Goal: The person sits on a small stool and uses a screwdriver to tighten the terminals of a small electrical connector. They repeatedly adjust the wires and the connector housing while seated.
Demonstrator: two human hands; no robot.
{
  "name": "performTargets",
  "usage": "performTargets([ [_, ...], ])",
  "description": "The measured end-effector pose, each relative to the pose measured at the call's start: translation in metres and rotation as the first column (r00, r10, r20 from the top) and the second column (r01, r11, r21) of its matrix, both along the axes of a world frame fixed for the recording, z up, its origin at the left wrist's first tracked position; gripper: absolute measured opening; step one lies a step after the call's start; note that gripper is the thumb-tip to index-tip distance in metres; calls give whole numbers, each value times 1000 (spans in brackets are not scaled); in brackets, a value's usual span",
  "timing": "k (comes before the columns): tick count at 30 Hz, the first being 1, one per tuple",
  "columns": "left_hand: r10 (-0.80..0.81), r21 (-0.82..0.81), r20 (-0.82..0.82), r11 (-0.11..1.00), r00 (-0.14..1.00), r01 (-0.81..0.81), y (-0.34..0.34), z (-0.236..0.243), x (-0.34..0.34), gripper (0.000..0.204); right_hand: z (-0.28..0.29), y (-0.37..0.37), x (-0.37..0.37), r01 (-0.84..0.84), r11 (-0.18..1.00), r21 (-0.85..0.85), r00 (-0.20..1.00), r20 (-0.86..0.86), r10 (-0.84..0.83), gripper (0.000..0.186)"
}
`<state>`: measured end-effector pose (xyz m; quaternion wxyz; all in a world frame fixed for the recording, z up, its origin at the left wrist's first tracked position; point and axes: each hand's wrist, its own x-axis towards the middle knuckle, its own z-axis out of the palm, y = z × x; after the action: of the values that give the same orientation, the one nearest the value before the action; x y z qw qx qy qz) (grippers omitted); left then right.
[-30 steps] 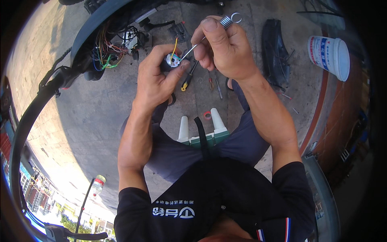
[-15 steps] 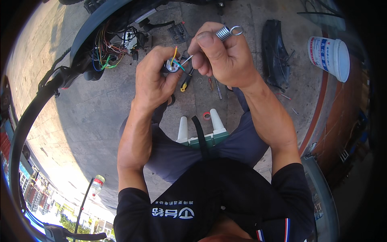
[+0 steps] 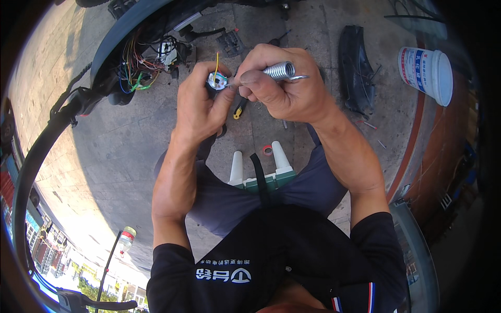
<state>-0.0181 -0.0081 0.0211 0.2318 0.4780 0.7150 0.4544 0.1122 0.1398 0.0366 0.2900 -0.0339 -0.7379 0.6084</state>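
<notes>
My left hand (image 3: pixel 194 104) is closed round a small round connector (image 3: pixel 217 81) with a pale face turned up. From it a yellow wire (image 3: pixel 217 61) stands upright, and a bit of green wire shows at its rim. Close on its right, my right hand (image 3: pixel 295 91) grips a silver coil of wire (image 3: pixel 279 71) between thumb and fingers, its loose end sticking out to the right. The fingertips of my right hand are almost at the connector; what lies between them is too small to make out.
Tangled coloured wires (image 3: pixel 136 62) hang from a vehicle at the upper left. On the paving below lie a yellow-and-black handled tool (image 3: pixel 238 112), a red tape roll (image 3: pixel 267 150) and a black curved panel (image 3: pixel 355 73). A white bucket (image 3: pixel 441 78) stands at right.
My right hand has moved slightly left and down, closer to the connector. The coil has turned, its loop end now pointing right. The connector has tilted, and its yellow wire stands straighter.
</notes>
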Motion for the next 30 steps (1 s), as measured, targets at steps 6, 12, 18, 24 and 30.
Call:
performTargets([
  [6,78,53,-1,996,997,-78,1,-3,1,25,-7,-8,1,19,999,46,998,-54,-16,20],
  [12,192,60,46,979,980,-194,3,-5,7,24,-7,-17,-3,103,991,84,992,-85,-96,16],
  [18,173,75,-17,982,985,-172,5,-5,4,28,-8,-14,-5,123,981,152,987,-118,-105,18],
  [24,149,30,17,988,989,-149,2,-11,5,49,-2,-5,0,176,941,-290,980,-43,-196,32],
  [30,13,161,-47,987,999,-5,0,-13,-6,43,2,3,3,192,913,-361,981,67,-180,32],
])
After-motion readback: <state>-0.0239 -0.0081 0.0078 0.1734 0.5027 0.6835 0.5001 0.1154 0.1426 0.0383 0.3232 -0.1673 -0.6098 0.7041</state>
